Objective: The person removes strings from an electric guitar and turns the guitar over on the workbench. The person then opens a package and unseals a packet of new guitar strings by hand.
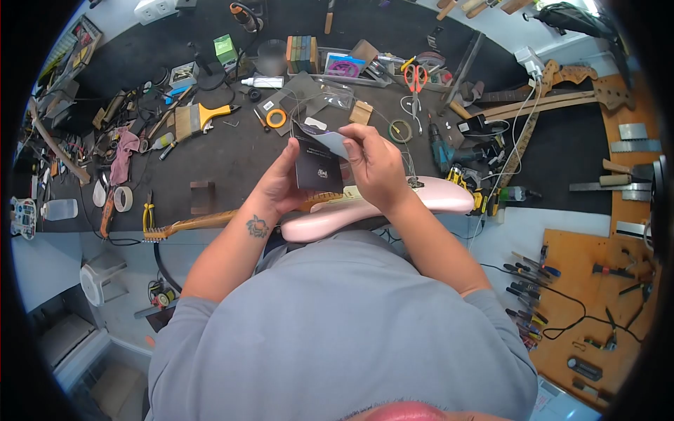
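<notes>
My left hand (279,188) is closed on a flat black packet (319,167) with small white print, holding it upright in front of my chest. At the packet's top edge my right hand (375,165) pinches a pale bluish sheet or flap (331,140); whether this is part of the packet I cannot tell. Below both hands lies a pink electric guitar (435,198), partly hidden by my arms and the packet. Its wooden neck (203,222) points left. Thin loose wires, like guitar strings (409,163), rise near its bridge.
On the dark bench lie a wide brush (191,121), orange scissors (415,83), tape rolls (400,131), pliers (149,210) and a teal power drill (441,149). Guitar necks (540,105) rest at the right. Several screwdrivers (526,288) hang on a wooden board (569,266).
</notes>
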`<state>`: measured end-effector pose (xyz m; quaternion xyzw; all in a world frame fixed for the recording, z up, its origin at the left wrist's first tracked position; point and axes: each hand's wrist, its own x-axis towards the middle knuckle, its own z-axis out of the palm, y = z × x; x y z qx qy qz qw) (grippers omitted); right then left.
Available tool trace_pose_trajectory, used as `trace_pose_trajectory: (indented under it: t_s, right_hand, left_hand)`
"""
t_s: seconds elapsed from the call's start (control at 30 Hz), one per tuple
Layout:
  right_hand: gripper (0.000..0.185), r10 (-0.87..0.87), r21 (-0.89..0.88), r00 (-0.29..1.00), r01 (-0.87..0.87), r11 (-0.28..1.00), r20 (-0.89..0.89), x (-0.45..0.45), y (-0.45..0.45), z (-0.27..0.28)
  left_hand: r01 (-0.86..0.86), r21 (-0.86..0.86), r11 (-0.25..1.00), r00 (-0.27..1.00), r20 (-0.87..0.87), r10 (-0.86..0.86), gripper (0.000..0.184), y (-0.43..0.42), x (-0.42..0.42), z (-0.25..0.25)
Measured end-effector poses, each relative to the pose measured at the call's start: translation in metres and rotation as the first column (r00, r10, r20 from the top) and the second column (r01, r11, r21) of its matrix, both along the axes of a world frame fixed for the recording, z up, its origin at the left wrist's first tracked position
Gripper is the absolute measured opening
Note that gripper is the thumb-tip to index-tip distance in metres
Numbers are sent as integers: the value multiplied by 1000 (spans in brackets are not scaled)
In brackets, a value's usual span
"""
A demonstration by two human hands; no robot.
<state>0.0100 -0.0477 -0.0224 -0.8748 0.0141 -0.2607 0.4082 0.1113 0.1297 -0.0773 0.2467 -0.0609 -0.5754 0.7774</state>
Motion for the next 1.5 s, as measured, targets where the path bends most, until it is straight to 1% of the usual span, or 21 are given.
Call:
trace_pose_trajectory:
  t_s: [0.03, 0.07, 0.13, 0.17, 0.23, 0.37, 0.43, 0.53, 0.63, 0.73, 0.83, 0.93, 0.97, 1.03, 1.07, 1.13, 1.23, 1.27, 1.33, 1.43, 1.5]
  right_hand:
    - [14, 11, 46, 1000, -9, 999, -24, 1, 1, 2]
    - [15, 21, 38, 999, -20, 999, -32, 0, 2, 4]
    - [18, 49, 22, 998, -48, 999, -48, 0, 6, 5]
    - [18, 21, 50, 998, -18, 999, -57, 0, 7, 3]
    - [20, -31, 107, 997, 39, 993, -76, 1, 9, -3]
    - [21, -58, 339, 978, 124, 932, -198, 1, 7, 2]
    - [21, -62, 462, 969, 169, 871, -238, 4, 4, 3]
    - [21, -11, 512, 943, 190, 838, -333, 2, 1, 9]
    - [23, 0, 457, 950, 151, 877, -312, -1, 5, 1]
    - [28, 7, 565, 948, 184, 804, -319, -1, 6, -2]
    - [39, 149, 561, 962, 5, 828, -229, -4, -1, -4]
    - [54, 239, 355, 925, -126, 926, -295, -10, -5, 10]
    - [54, 237, 291, 937, -159, 943, -256, -9, -4, 12]
    - [54, 237, 157, 955, -210, 965, -177, -9, -3, 17]
    - [53, 205, 130, 959, -182, 975, -195, -9, -3, 20]
    - [53, 141, 76, 963, -127, 989, -229, -12, -2, 24]
    - [49, 53, 270, 981, -1, 963, -186, -11, -3, 15]
    - [47, 31, 301, 986, 19, 954, -163, -12, -2, 14]
    - [41, -10, 362, 993, 52, 931, -117, -13, 0, 15]
    - [36, 50, 296, 988, -5, 955, -144, -16, 2, 21]
    - [30, 46, 119, 994, -35, 992, -99, -17, 1, 21]
  left_hand:
    - [11, -1, 1000, 1000, -11, -11, 88, 0, 0, 0]
    - [21, -3, 1000, 1000, -23, -21, 90, -1, -1, 0]
    - [-30, 90, 995, 999, -20, 32, 92, -6, -6, 7]
    - [-58, 138, 989, 998, -18, 60, 93, -9, -8, 10]
    - [-72, 163, 984, 997, 7, 72, 93, -12, -11, 7]
    - [-30, 188, 982, 999, 17, 27, 91, -13, -10, 18]
    - [3, 151, 989, 1000, -18, -1, 90, -12, -8, 11]
    - [-1, 146, 989, 999, -34, 6, 87, -13, -9, 11]
    - [-45, 166, 985, 999, 9, 44, 86, -14, -12, 12]
    - [-73, 186, 980, 997, 8, 72, 84, -18, -13, 16]
    - [-90, 175, 980, 996, 5, 91, 80, -16, -9, 22]
    - [-62, 145, 987, 998, 33, 57, 79, -13, -1, 12]
    - [-44, 137, 990, 998, 46, 38, 79, -11, 0, 8]
    - [-34, 104, 994, 999, -14, 36, 77, -9, -1, 11]
    - [-28, 87, 996, 999, -42, 31, 77, -9, 0, 13]
    - [-29, 12, 1000, 998, 51, 28, 76, -6, -1, 16]
    - [-28, -42, 999, 985, 167, 35, 79, -2, 4, 14]
    - [-28, -50, 998, 979, 201, 38, 81, -1, 4, 13]
    - [-58, 7, 998, 982, 180, 56, 84, 0, 5, 13]
    - [-85, 30, 996, 986, 144, 80, 88, 0, 3, 3]
    - [-63, 29, 998, 990, 125, 59, 90, 1, 3, 4]
